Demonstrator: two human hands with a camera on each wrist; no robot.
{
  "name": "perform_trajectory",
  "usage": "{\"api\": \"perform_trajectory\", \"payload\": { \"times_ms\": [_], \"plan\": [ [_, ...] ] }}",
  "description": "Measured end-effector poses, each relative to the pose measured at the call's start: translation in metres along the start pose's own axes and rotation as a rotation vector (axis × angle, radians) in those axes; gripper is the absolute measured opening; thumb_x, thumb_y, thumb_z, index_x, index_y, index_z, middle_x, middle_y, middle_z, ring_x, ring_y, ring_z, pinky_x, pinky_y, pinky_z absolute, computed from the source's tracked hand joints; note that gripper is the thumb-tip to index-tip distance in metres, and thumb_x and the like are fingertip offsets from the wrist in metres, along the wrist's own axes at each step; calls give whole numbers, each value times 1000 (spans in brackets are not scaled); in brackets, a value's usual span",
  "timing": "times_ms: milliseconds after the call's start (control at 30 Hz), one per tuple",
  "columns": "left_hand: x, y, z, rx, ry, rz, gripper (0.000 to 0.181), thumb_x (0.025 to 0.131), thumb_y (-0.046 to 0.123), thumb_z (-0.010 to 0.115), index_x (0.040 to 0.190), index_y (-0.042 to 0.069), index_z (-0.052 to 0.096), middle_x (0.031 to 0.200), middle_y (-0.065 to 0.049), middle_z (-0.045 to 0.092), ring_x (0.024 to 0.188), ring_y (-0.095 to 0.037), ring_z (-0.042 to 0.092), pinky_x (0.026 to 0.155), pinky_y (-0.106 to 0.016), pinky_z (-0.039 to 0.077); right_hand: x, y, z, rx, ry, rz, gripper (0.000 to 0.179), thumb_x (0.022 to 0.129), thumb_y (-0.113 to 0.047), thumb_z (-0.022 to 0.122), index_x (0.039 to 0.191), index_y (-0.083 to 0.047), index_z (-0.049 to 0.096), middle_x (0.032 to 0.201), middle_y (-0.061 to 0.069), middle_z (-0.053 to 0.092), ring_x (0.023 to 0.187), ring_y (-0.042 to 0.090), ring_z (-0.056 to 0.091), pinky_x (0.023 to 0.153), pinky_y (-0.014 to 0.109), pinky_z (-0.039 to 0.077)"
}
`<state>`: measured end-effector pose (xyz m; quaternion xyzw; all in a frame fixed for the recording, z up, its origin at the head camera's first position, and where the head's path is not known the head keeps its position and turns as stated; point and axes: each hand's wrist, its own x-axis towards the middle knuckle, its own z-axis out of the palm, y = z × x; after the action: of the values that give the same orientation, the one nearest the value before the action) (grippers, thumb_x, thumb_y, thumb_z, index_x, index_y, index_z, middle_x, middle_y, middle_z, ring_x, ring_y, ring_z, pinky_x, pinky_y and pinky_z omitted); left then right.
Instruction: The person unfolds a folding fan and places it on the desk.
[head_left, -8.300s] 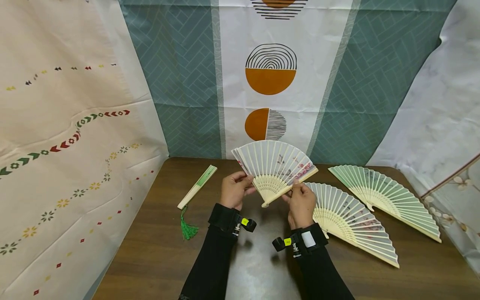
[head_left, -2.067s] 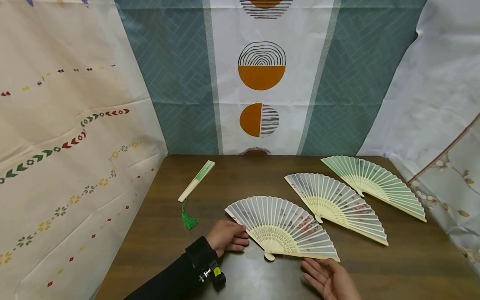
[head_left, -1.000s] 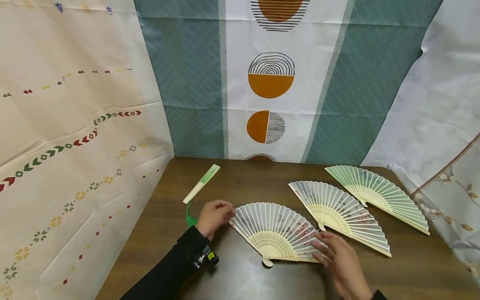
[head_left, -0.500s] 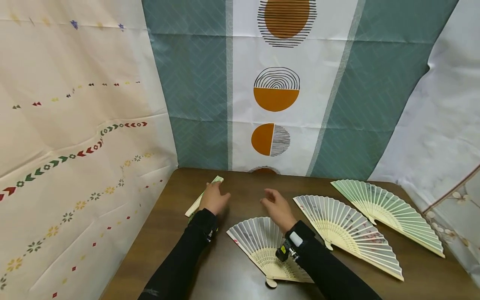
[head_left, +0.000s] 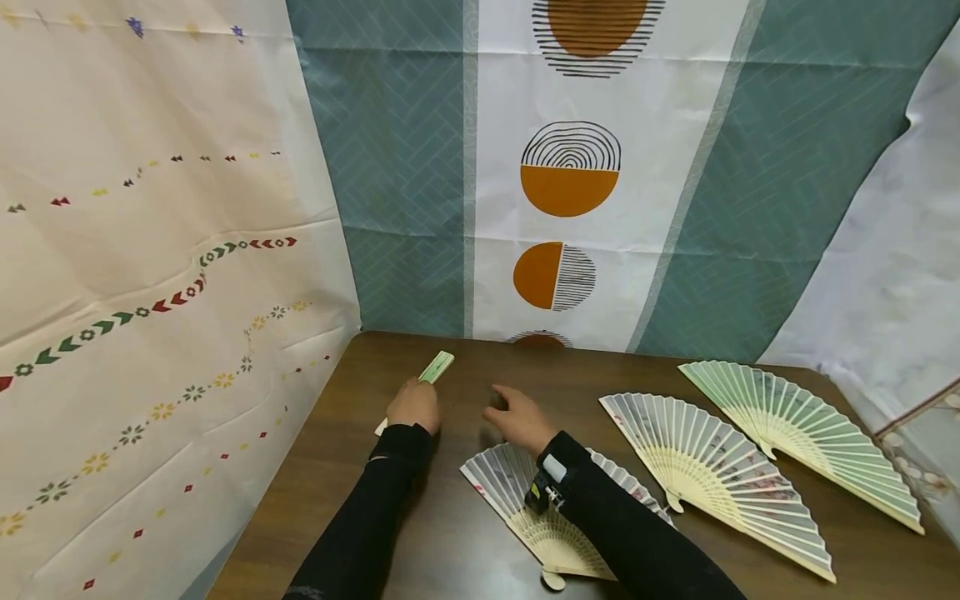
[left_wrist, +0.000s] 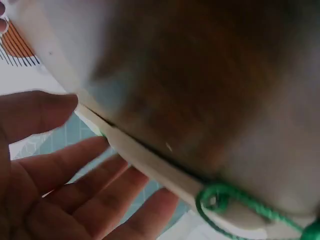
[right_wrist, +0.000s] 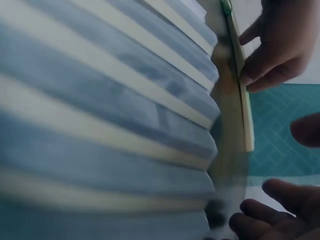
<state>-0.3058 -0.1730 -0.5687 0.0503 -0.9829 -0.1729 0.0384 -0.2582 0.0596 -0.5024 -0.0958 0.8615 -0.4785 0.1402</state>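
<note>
In the head view my left hand (head_left: 415, 407) is over the folded fan (head_left: 437, 367), covering its middle. The left wrist view shows the thumb (left_wrist: 65, 104) and fingertips (left_wrist: 120, 162) at the edge of its pale stick, beside a green tassel cord (left_wrist: 220, 192). My right hand (head_left: 521, 419) hovers just right of it, fingers bent loosely and holding nothing. Under the right forearm lies a spread white fan (head_left: 502, 483), partly hidden. The right wrist view shows its pleats (right_wrist: 125, 100) close up, with the right fingers (right_wrist: 285, 200) apart from the folded fan.
A second spread white fan (head_left: 705, 458) lies to the right on the brown table (head_left: 330, 492). Behind it, a spread green fan (head_left: 795, 425) lies near the table's right edge. Patterned cloths (head_left: 390, 167) hang at the back and sides.
The white fan, earlier held half-spread in both hands, now lies spread on the table. My left hand has moved from it to the folded fan; the right has reached forward and leftward.
</note>
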Motion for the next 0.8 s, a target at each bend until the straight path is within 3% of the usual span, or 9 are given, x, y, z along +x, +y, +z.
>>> {"api": "perform_trajectory", "payload": {
  "times_ms": [100,267,367,500,633,800],
  "plan": [
    [0,-2,4,29,71,2,22,106,6,64,120,-5,78,116,-28,72,100,-48,75,78,-71,69,1,0,4,-31,-39,-14,71,106,-24,66,169,5,47,179,31,40,170,51,35,141,68,34],
    [1,-4,3,54,122,-4,17,107,2,66,116,1,80,106,-25,76,96,-48,76,73,-70,69,1,1,5,-29,-86,3,73,104,-26,66,168,4,48,184,26,34,177,49,19,146,69,21],
    [2,-4,-2,46,99,-20,16,106,3,68,119,1,77,108,-24,79,99,-47,77,75,-70,69,3,1,4,-45,-100,-15,73,104,-27,65,166,7,49,185,27,32,177,50,17,146,70,18],
    [1,-5,-11,9,21,-68,22,103,4,72,125,-1,70,115,-27,79,102,-49,78,78,-70,69,4,4,6,-88,-103,-64,73,103,-29,63,162,12,52,182,32,33,174,56,18,145,74,16],
    [2,-12,-15,-21,-58,-83,14,100,7,76,113,1,75,109,-24,78,95,-45,77,73,-66,68,9,18,12,-102,-89,-99,75,103,-35,62,161,12,54,181,33,35,173,58,20,144,76,15],
    [2,-24,-10,-122,-36,-24,8,102,18,80,104,12,86,101,-12,82,86,-32,76,71,-53,66,10,21,13,-104,-67,-117,74,102,-34,62,158,13,56,178,35,38,171,60,23,142,78,17]
  ]
}}
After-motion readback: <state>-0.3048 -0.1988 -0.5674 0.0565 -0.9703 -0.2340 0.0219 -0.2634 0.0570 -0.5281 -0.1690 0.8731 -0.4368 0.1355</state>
